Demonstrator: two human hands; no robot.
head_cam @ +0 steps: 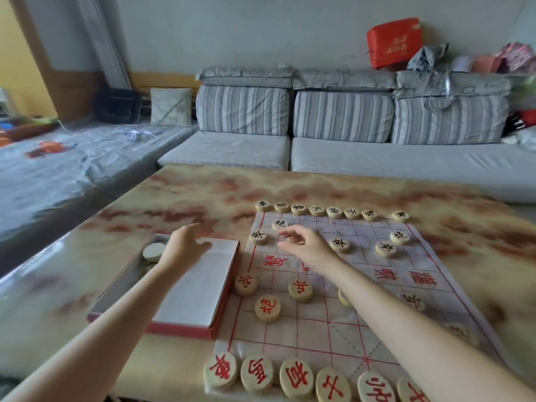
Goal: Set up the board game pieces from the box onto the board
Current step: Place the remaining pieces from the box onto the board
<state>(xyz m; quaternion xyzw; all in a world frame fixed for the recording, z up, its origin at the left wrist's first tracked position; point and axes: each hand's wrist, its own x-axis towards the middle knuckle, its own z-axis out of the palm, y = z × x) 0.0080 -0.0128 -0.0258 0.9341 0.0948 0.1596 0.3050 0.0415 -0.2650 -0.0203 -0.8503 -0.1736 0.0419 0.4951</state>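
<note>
Pieces with red letters line your near edge of the board, and the box sits just beside its left side. Your left hand hovers over the box's far end near a pale piece inside, grip too blurred to tell, while your right hand hangs over the board's far half, fingers loosely spread and pinching nothing. Black-lettered pieces line the far edge.
</note>
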